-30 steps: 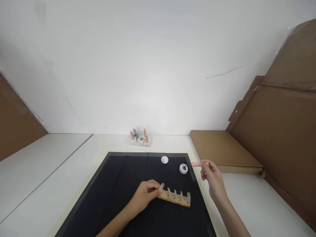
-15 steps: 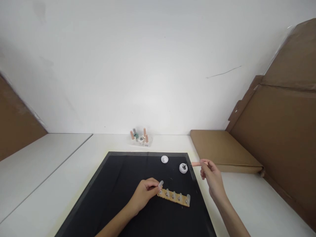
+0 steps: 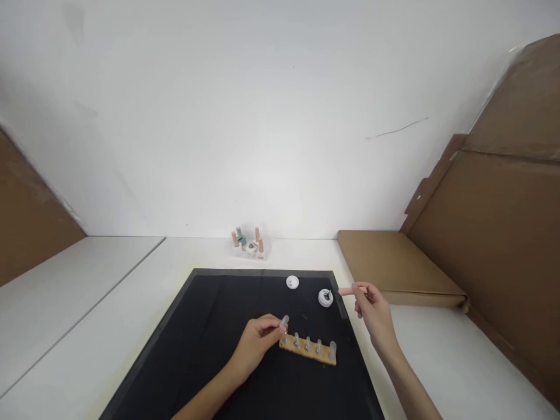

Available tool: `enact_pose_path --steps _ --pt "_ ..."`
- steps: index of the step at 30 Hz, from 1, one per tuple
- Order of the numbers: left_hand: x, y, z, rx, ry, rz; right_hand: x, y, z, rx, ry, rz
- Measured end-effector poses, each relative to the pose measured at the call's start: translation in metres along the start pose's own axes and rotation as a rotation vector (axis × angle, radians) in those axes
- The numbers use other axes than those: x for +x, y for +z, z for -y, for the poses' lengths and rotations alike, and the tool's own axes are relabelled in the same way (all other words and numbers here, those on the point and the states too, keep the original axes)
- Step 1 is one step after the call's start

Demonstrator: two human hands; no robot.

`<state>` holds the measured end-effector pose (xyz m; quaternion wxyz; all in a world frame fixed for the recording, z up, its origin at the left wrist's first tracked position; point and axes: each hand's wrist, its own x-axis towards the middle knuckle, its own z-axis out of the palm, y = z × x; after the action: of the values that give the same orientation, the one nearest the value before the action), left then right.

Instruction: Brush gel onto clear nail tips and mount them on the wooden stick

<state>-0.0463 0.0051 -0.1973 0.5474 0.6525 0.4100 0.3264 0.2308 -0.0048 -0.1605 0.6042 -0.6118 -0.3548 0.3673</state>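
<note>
A narrow tan stand [image 3: 301,350] lies on the black mat, with several clear false nails [image 3: 319,346] standing upright along it. At its left end my left hand [image 3: 261,341] pinches a clear false nail [image 3: 284,321] between thumb and fingers. Whether that nail touches the stand is hidden by the fingertips. Off the mat's right edge, my right hand [image 3: 371,306] grips a nail polish brush by its peach handle [image 3: 346,291]. The brush tip points left toward a small white round jar [image 3: 325,298] with dark, silvery contents.
A white round lid [image 3: 293,282] lies near the back of the black mat [image 3: 227,326]. Behind the mat stands a clear tray [image 3: 268,251] of nail polish bottles [image 3: 235,240]. A flat cardboard box [image 3: 394,256] sits at the right, beside an upright cardboard panel [image 3: 507,233].
The false nail in my left hand has risen slightly. My right hand with the brush stays in nearly the same place beside the jar.
</note>
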Motion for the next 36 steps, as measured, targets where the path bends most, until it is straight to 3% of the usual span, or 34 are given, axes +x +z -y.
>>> enact_pose_path --steps 6,10,13,18,36 --pt "0.0 0.001 -0.004 -0.076 -0.043 -0.063 -0.016 0.002 0.015 0.107 0.024 0.243" --pt "0.0 0.0 -0.007 -0.154 -0.08 -0.117 -0.042 0.018 0.023 0.153 0.068 0.474" --pt "-0.001 -0.001 -0.008 -0.219 -0.115 -0.165 -0.058 0.033 0.021 0.17 0.103 0.561" --pt "0.0 -0.002 -0.009 -0.303 -0.157 -0.205 -0.068 0.045 0.014 0.19 0.138 0.619" --pt "-0.004 -0.002 -0.012 -0.412 -0.185 -0.223 -0.075 0.05 0.007 0.269 0.244 0.7"
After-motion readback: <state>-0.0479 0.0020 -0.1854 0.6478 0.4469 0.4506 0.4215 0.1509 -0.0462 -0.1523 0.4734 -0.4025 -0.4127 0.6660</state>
